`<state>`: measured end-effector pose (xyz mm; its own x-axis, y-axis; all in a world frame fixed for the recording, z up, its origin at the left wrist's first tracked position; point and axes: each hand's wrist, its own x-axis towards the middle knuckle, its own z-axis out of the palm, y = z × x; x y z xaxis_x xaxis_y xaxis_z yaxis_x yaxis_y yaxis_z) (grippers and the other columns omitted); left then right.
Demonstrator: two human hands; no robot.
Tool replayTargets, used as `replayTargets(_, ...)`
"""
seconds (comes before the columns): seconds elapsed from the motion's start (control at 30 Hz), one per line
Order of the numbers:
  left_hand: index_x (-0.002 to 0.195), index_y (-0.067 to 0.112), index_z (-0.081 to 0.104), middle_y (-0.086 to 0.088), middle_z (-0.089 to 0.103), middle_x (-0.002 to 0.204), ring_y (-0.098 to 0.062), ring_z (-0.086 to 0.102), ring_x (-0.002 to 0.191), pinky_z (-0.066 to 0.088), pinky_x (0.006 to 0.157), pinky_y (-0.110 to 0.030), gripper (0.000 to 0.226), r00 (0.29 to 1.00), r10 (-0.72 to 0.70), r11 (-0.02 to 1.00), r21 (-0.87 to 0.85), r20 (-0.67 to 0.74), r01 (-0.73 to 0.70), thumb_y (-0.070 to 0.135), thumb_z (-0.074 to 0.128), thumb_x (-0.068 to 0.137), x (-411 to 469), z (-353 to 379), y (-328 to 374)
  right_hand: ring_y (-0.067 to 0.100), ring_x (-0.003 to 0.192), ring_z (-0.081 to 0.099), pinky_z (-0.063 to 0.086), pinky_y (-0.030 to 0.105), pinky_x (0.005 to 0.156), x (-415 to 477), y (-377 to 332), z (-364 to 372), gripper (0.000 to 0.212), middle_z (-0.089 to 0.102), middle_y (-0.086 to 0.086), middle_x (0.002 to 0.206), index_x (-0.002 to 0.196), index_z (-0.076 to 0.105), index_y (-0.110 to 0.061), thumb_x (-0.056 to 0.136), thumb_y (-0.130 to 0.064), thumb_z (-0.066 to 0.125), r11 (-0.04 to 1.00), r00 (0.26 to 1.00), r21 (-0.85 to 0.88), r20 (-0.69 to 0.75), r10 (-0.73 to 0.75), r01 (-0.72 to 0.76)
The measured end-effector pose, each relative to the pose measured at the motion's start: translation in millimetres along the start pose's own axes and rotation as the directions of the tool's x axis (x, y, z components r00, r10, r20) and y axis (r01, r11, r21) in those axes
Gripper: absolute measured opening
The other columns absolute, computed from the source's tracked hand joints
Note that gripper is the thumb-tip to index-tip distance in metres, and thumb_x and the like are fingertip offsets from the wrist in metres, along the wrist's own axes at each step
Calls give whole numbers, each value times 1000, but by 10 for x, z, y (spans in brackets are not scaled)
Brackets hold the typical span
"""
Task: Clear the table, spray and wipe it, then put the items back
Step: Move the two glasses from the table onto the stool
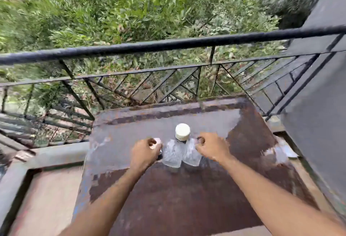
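A rusty brown metal table [168, 194] stands on a balcony. Near its middle stand clear plastic bottles close together. One bottle [173, 154] carries a white cap [182, 131]. My right hand [209, 148] grips the top of the clear bottle [192, 156] beside it. My left hand [145, 154] is curled round a small white-topped item [156, 142] to the left of the bottles; most of that item is hidden by my fingers. The picture is blurred by motion.
A black metal railing [168, 45] runs behind the table, with green bushes beyond. A dark wall [318, 123] rises on the right. Blurred clear items lie at the table's right edge [277, 153] and left edge [97, 145]. A low ledge [56, 156] is at the left.
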<state>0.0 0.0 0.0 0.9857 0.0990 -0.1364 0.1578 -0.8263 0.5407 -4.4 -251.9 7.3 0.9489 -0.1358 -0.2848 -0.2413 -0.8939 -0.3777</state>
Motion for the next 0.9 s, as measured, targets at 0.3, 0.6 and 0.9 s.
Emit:
replayTargets(0.3, 105, 25, 65, 3, 73, 96, -25, 66, 103, 47, 82, -32, 25, 981, -123, 983, -118, 151, 141, 38, 63, 84, -21, 375, -52, 27, 130, 58, 46, 38, 101, -60, 27, 327, 67, 62, -1, 139, 141, 54, -35, 79, -57, 71, 938, 959, 200, 74, 275, -284)
replayTargets(0.6, 141, 23, 37, -2, 59, 132, -31, 58, 120, 48, 95, -43, 83, 957, -220, 963, -114, 189, 244, 63, 63, 73, 122, 758, 145, 27, 139, 50, 40, 41, 108, 320, 103, 477, 86, 52, -3, 153, 147, 42, -36, 74, -77, 62, 903, 925, 246, 233, 298, -353)
replayTargets(0.9, 151, 21, 27, -6, 48, 145, -31, 51, 129, 46, 100, -46, 109, 909, -353, 934, 138, 220, 329, 64, 75, 63, 251, 1126, 289, 26, 129, 56, 46, 37, 98, 623, 108, 547, 78, 61, -4, 139, 131, 52, -36, 66, -73, 72, 896, 908, 247, 299, 293, -370)
